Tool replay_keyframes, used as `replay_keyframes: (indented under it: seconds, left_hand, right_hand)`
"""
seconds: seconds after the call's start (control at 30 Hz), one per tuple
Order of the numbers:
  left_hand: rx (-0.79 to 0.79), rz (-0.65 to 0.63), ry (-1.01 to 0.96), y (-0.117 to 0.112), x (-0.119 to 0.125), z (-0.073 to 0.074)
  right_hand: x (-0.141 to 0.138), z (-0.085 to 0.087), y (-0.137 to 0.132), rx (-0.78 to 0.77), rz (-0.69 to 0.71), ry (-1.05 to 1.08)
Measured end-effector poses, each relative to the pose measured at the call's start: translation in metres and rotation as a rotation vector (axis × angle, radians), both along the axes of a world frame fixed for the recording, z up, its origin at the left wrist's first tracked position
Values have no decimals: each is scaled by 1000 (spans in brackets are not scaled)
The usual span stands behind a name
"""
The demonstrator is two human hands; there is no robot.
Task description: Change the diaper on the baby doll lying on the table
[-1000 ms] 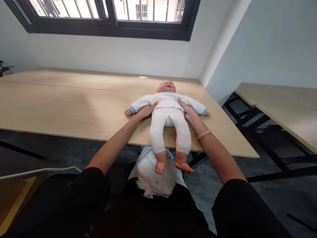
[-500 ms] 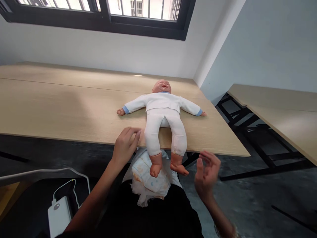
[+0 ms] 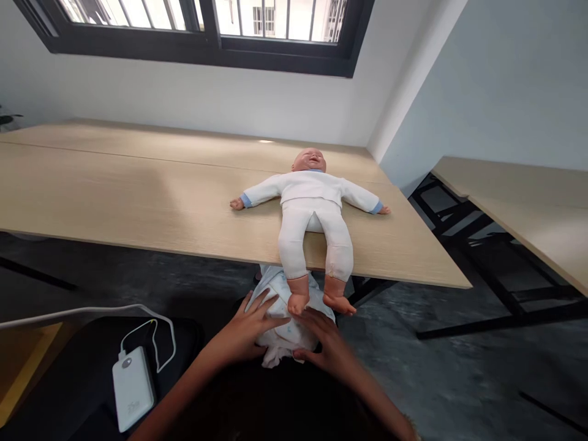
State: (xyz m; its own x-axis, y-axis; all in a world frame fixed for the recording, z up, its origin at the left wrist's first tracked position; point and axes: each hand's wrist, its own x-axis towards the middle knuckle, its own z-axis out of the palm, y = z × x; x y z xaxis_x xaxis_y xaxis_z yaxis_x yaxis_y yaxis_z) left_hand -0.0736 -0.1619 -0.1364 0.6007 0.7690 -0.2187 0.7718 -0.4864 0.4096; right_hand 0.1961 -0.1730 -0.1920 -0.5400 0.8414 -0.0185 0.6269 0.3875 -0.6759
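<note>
A baby doll (image 3: pixel 310 190) in a white top and white leggings with blue cuffs lies on its back on the wooden table (image 3: pixel 184 226), arms spread. Its bare feet hang past the near edge. Below them, a white diaper (image 3: pixel 287 334) with a pale print rests bunched on my lap. My left hand (image 3: pixel 252 324) lies on the diaper's left side with fingers spread. On its right side is my right hand (image 3: pixel 328 346), fingers stretched and thumb apart, partly behind the doll's foot. Neither hand is closed around the diaper.
A white power bank (image 3: pixel 133 387) with a cable lies on a dark seat (image 3: pixel 184 337) at left. A second table (image 3: pixel 528 208) with black metal legs stands at right. Beyond the doll's table are a wall and a barred window (image 3: pixel 275 55).
Both hands have come down from beside the doll's legs and inward onto the diaper on my lap. The doll has not moved on the table; the view has shifted slightly.
</note>
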Motion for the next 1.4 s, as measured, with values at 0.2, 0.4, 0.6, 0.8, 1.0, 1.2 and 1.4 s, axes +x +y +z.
replay_keyframes:
  seconds: [0.2, 0.4, 0.6, 0.8, 1.0, 1.2, 1.4]
  left_hand:
    - [25, 15, -61, 11, 21, -6]
    - [-120, -6, -457, 20, 21, 19]
    - [-165, -30, -711, 19, 17, 53]
    - [-284, 100, -890, 8, 10, 74]
    - [-211, 33, -943, 3, 25, 74]
    - [-110, 199, -920, 3, 32, 75]
    - [-238, 289, -912, 6, 19, 80]
  right_hand:
    - [-14, 12, 10, 56, 2, -25]
    - [2, 55, 16, 3, 78, -25]
    - [6, 82, 8, 148, 99, -84]
    - [26, 106, 2, 478, 30, 163]
    - [12, 144, -3, 757, -5, 288]
    - [8, 158, 2, 800, -57, 325]
    - [40, 153, 9, 567, -16, 127]
